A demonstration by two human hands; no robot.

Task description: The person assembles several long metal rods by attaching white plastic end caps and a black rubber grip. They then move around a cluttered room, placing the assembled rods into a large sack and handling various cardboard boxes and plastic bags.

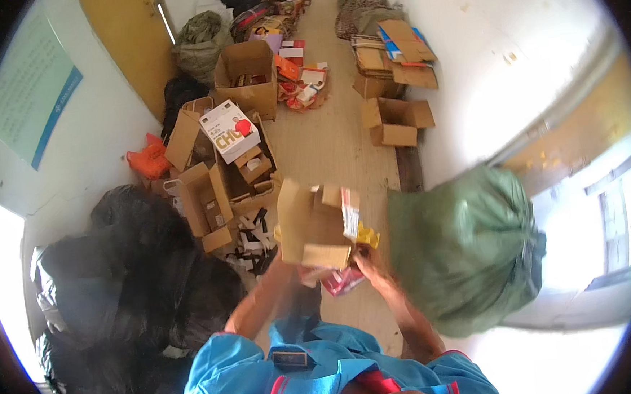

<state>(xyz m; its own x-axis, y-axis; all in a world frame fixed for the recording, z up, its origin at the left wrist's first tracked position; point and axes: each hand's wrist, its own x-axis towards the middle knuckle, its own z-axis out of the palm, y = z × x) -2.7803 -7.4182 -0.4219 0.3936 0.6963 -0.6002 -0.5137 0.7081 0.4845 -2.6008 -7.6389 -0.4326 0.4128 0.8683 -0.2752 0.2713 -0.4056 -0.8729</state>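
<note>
An opened brown cardboard box (315, 222) is held up in front of me, its flaps spread and a white label on its right side. My right hand (365, 259) grips its lower right corner. At the lower left edge is my left hand (287, 255), mostly hidden behind the cardboard, with its fingers out of sight. Something yellow (367, 236) shows behind the box on the right. Below it, partly covered, lies a red package (342, 282).
Black plastic bags (139, 273) pile up at my left; a stuffed green sack (463, 246) stands at my right. Ahead on the left are open cartons (206, 196) and a white printed box (230, 130). Flattened cardboard (411, 50) and an open carton (396, 123) line the right wall.
</note>
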